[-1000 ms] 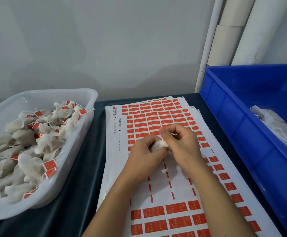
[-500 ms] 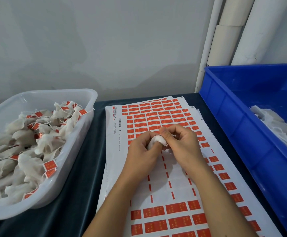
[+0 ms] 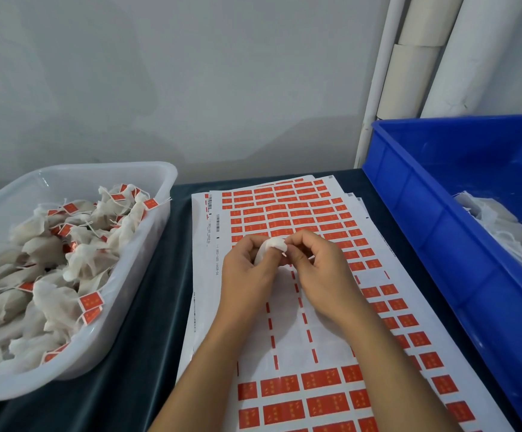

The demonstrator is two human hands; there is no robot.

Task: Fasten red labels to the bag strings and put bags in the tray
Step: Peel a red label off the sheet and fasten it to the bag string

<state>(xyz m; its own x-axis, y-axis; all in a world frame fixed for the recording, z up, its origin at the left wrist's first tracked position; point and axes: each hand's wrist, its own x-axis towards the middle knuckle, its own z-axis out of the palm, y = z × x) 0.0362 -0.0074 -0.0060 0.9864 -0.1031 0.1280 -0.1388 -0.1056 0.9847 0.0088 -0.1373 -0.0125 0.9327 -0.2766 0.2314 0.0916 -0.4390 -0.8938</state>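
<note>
Left hand (image 3: 247, 269) grips white bag (image 3: 270, 248); right hand (image 3: 318, 269) pinches its top above label sheets (image 3: 300, 210).

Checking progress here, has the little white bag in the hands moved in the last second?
Yes, slightly: the white bag has shifted away from the person, toward the far red rows of the label sheet.

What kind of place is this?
Probably a small packing workshop: sheets of red labels cover the table, a clear tray holds labelled tea bags, and a blue bin holds unlabelled ones.
</note>
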